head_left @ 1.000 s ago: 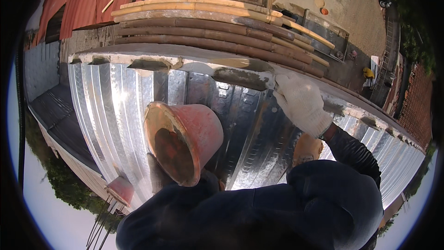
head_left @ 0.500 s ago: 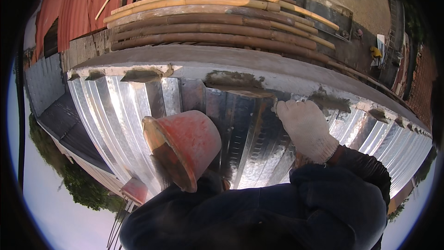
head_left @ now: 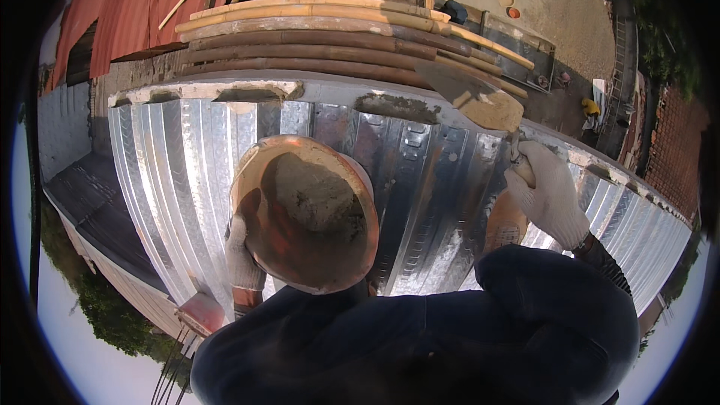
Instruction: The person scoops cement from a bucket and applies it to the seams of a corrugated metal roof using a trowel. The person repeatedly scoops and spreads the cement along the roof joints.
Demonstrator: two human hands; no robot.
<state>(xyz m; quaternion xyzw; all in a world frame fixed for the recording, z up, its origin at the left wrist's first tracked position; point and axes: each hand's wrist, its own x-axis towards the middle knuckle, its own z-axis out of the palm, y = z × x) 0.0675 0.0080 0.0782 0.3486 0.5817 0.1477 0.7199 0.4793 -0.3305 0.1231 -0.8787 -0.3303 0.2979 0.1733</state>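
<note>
My left hand, in a white knit glove, grips the left side of a red bucket. The bucket is tipped so that its mouth shows, with grey mortar inside. My right hand, also gloved, is closed round the handle of a trowel. The trowel's blade is raised over the edge of a concrete ledge and points up and left. Sandy-grey mortar covers the wide part of the blade. Below the ledge, ribbed metal sheeting extends toward my knees.
Rough mortar patches fill gaps where the sheeting meets the ledge. Beyond lie bamboo poles and a drop to the ground, where a person in yellow is at work. Another red container stands at lower left.
The bucket has turned from lying sideways to showing its mouth and mortar. My right hand has moved right, away from the ledge, and the trowel blade has come into sight.
</note>
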